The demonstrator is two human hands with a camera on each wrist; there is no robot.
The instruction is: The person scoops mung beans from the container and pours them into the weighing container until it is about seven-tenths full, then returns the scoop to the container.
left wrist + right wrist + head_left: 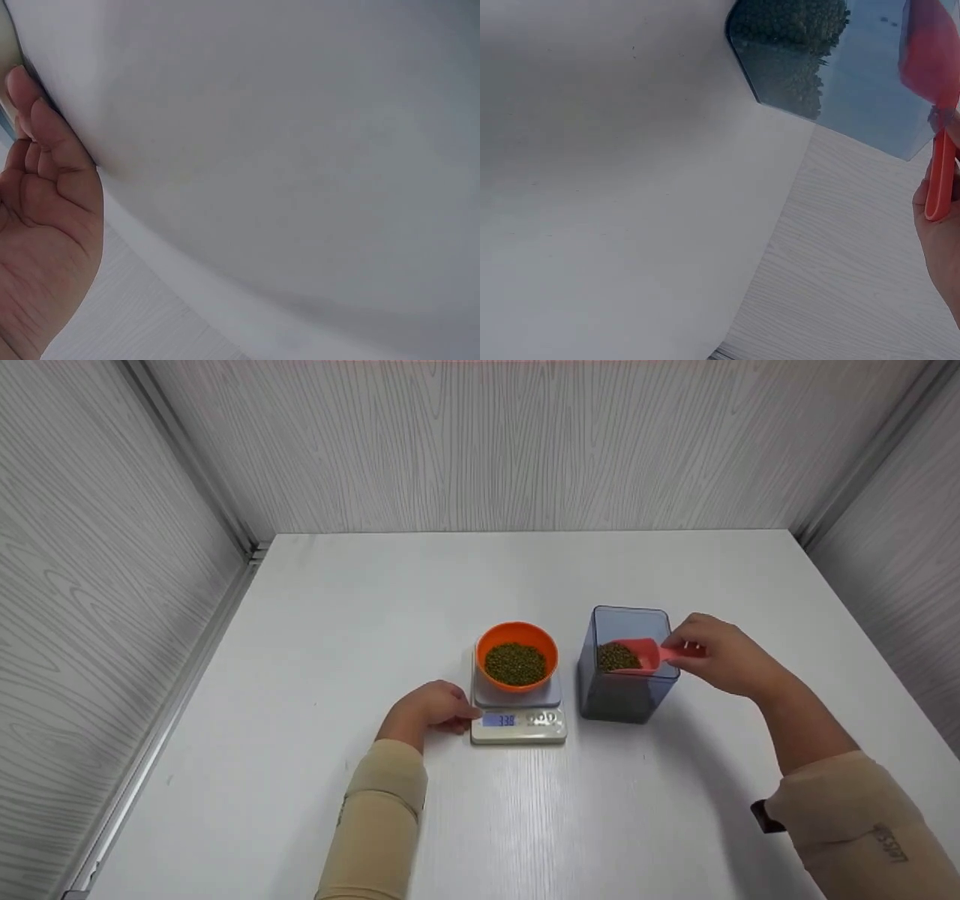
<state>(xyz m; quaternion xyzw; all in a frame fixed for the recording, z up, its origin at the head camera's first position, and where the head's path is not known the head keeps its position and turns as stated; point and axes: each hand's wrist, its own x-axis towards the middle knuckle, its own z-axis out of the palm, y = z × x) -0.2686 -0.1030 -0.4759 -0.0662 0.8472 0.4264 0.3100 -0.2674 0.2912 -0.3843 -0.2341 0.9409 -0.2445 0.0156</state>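
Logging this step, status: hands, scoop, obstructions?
Right hand grips red scoop inside container. Left hand at left edge of scale. Container wall stands between scoop and orange bowl.

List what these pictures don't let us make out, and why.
- Head view: inside bottom of the orange bowl, hidden under green grains.
- Head view: button markings on the scale, too small to read.
- Left wrist view: part of the left hand, cut by left edge.
- Right wrist view: part of the right hand, cut by right edge.
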